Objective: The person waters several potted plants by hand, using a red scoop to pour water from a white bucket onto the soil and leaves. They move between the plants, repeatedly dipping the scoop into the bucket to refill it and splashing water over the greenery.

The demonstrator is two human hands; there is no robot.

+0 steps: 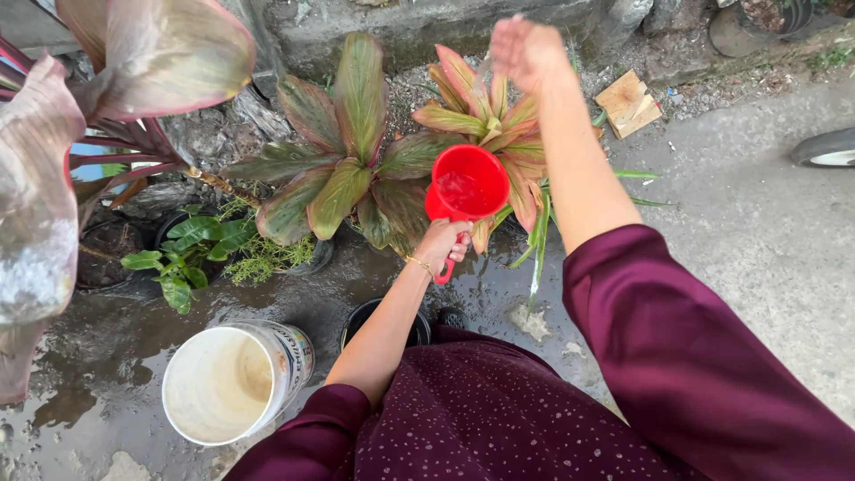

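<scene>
In the head view, the left hand is clenching the handle of a red plastic dipper, which is holding water and tipping slightly toward the red-and-green leafy plant. The dipper is hovering just in front of that plant's right cluster of leaves, above the wet ground. A thin gold bracelet is sitting on the left wrist.

The right hand is reaching out above the same plant, fingers loose and spread, gripping nothing; it looks blurred, and water seems to be scattering from it over the leaves.

Left of the plant, a small green shrub is growing in a dark pot. Nearer the person than the plant, a white plastic bucket is lying tilted on the wet ground, its mouth facing up toward the camera. Between the bucket and the person's maroon dotted clothing, a black pot is partly showing. Right of the plant, beyond the right arm, a flat wooden block is lying on the gravel, and a wheel is peeking in at the far right edge.
</scene>
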